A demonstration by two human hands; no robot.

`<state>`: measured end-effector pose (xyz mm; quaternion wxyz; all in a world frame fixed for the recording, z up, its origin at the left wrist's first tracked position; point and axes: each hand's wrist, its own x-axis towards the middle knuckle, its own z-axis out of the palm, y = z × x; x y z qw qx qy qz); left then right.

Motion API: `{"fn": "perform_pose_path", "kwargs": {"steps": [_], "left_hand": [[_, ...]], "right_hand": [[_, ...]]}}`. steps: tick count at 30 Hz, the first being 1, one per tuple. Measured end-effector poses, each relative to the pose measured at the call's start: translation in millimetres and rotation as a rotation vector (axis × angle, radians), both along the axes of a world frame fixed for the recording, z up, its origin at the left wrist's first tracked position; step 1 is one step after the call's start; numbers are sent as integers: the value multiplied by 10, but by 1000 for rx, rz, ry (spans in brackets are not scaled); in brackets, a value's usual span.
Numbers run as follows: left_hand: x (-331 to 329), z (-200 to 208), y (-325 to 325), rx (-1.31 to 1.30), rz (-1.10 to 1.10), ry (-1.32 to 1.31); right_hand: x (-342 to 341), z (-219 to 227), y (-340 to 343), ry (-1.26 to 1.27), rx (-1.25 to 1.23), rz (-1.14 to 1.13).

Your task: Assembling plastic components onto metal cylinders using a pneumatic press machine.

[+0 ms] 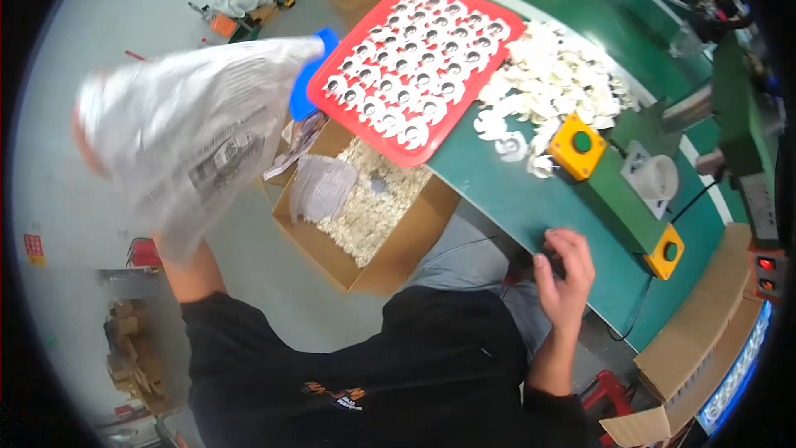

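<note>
Item: translucent plastic bag (220,104), greyish, wrinkled, dark printing on one face. Location: raised at the left, above the floor, with its upper right end beside a blue object (303,93) and the red tray (362,124). The left forearm is partly covered by it.

Handling, as judged: very light, limp, thin film; easily creased, liable to cling or slide on itself, and likely to be torn by a sharp pull. Best taken at the rim of its mouth, with film pinched at two separated points; a grip on the middle of a face would probably only bunch it.

Left hand (89,137): at the bag's far left edge, largely masked by film; whether the fingers are closed on it cannot be made out.

Right hand (568,274): nothing held; fingers loosely curled, thumb and forefinger apart, near the front edge of the green tabletop (489,187).

Surroundings: white plastic parts with dark-ringed centres (386,83), laid in rows in the tray; loose heap of off-white plastic pieces (564,75) on the tabletop; yellow switch box (572,159) with green button; below the tray, a cardboard box (427,211) containing small pale pieces (365,228) and a crumpled translucent sheet (325,187).
</note>
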<state>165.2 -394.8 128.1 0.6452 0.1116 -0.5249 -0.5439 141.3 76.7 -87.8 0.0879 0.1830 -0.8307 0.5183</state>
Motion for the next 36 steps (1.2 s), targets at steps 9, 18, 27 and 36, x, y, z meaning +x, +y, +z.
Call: {"fn": "perform_pose_path", "kwargs": {"steps": [9, 18, 27, 36], "left_hand": [[-2251, -981, -315, -887, 5, -909], [-2932, -1365, -125, -772, -97, -1562], [-2148, -1465, -692, -302, -138, -1654], [-2356, -1737, -833, -489, -288, -1481]], "right_hand": [[332, -35, 368, -15, -43, -149], [512, -33, 753, -113, -336, -249], [179, 128, 669, -106, -224, -1], [250, 108, 660, -148, -181, -2]]}}
